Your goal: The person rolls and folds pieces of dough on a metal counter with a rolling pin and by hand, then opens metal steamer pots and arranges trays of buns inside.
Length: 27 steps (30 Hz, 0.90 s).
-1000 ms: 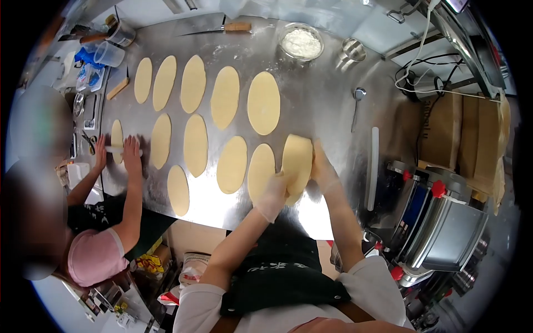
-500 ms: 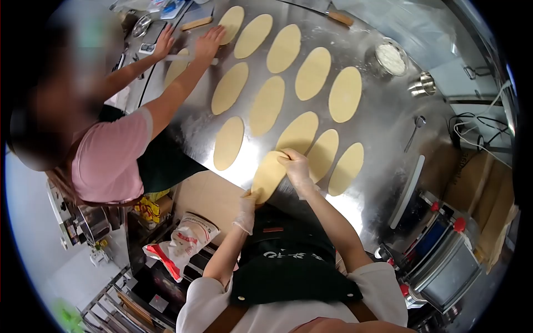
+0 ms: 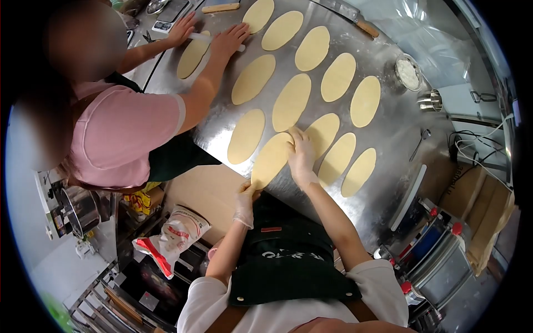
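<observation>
A flat oval sheet of dough (image 3: 271, 161) stretches between my gloved hands at the near edge of the steel table (image 3: 208, 133). My left hand (image 3: 245, 204) pinches its near end, just beyond the table edge. At the far right end, my right hand (image 3: 301, 154) has its fingers closed on the rim of the sheet. Both hands wear thin clear gloves. Several similar dough ovals lie in rows beyond, among them one left of the held sheet (image 3: 246, 136) and one partly behind my right hand (image 3: 323, 135).
At the left, a co-worker in a pink shirt (image 3: 125, 133) has both hands at a white rolling pin (image 3: 241, 48) near a dough oval (image 3: 194, 57). A bowl of flour (image 3: 408, 73), metal cup (image 3: 430, 100), spoon (image 3: 421, 144) and wooden-handled tool (image 3: 366, 29) are farther right. A machine (image 3: 438, 261) stands nearby.
My right hand has moved forward with its end of the dough, and the sheet lies farther over the table. The co-worker's rolling pin and hands have shifted. The whole view has turned slightly.
</observation>
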Motion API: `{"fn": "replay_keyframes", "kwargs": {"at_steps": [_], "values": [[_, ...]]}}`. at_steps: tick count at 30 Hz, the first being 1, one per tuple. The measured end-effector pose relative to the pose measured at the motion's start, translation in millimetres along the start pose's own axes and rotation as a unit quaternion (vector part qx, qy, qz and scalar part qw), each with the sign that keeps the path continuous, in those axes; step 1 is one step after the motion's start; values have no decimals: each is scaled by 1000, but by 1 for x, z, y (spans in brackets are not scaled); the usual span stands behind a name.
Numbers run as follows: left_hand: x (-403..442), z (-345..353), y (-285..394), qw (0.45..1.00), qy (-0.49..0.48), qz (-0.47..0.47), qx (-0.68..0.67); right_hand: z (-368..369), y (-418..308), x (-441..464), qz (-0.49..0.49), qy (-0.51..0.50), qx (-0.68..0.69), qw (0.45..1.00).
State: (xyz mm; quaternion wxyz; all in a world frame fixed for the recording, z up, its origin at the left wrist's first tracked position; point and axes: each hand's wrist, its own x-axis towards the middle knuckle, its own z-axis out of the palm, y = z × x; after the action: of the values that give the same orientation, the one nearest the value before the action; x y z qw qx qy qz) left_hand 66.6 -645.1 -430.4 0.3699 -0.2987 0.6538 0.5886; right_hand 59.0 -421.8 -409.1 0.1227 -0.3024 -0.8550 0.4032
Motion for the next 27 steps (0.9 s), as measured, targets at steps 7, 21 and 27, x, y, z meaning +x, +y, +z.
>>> {"fn": "replay_keyframes", "kwargs": {"at_steps": [7, 21, 27], "values": [[-12, -22, -1, 979, 90, 155, 95, 2, 21, -38, -261, -87, -140, 951], [5, 66, 83, 824, 29, 447, 348, -45, 49, 34, -13, 103, -49, 993], [14, 81, 95, 870, 58, 407, 273, 5, 16, 28, 15, -31, -82, 996]]}}
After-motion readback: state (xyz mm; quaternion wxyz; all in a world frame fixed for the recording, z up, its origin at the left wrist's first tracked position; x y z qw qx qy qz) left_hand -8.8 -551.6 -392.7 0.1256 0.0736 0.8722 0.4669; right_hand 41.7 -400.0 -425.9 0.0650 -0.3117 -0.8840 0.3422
